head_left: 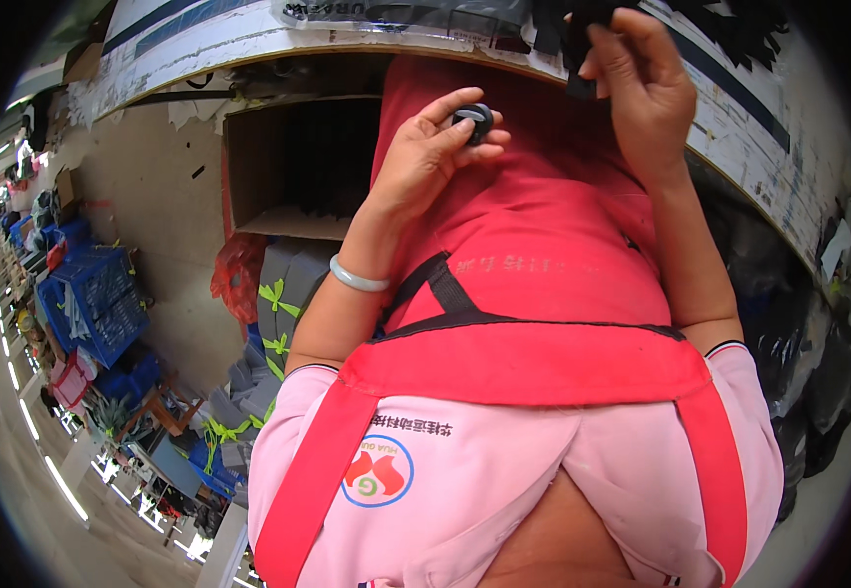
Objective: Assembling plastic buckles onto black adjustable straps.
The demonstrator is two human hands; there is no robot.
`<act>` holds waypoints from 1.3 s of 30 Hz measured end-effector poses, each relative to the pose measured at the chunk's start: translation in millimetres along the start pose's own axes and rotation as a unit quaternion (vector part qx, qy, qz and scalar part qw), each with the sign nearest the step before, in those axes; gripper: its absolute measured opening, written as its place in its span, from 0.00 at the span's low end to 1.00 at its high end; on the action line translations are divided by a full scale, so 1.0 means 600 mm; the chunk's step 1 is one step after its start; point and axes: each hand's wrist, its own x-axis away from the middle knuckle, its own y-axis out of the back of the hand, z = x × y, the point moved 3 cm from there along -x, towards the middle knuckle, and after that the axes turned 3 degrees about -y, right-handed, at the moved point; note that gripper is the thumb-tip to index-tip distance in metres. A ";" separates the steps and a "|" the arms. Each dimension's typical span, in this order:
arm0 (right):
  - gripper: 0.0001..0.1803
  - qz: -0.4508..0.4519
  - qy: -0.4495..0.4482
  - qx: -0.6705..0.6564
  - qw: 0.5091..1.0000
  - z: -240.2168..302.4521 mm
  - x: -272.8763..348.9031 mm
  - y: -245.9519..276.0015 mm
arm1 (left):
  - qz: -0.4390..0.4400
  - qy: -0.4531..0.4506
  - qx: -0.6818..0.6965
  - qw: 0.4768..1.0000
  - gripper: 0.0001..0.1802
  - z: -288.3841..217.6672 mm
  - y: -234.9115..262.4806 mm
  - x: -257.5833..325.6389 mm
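Clearly, the biggest thing here is the long white surface (205, 54), which runs across the upper part of the view with its near edge in front of the person. The red apron (543, 225) covers the lap and passes below this edge. Under the surface, on the left side, an open cardboard box (298, 223) shows a dark inside. On top lie a plastic bag (406, 18) and, farther right, a heap of dark strips (739, 34).

The two hands are apart, and both are occupied. The right hand (641, 88) is at the edge of the surface, and its thumb and bent fingers appear to pinch a black strip (582, 69); the exact contact is dark and hard to see. It would be wise to hold this strip flat, without a twist, and away from the heap, because dark on dark is easily confused.

The left hand (425, 147) grasps the smallest thing, a round black piece (471, 122), between the thumb and the fingers, over the apron and short of the surface. Whether it is a roll or a hard part, one cannot tell. A light but sure fingertip grip suits it well, since a slip could send it into the lap or toward the box.
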 end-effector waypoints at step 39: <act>0.10 0.213 -0.392 -0.113 0.888 -0.056 0.078 -0.049 | -0.124 -0.273 -0.430 0.852 0.07 0.001 -0.031 -0.010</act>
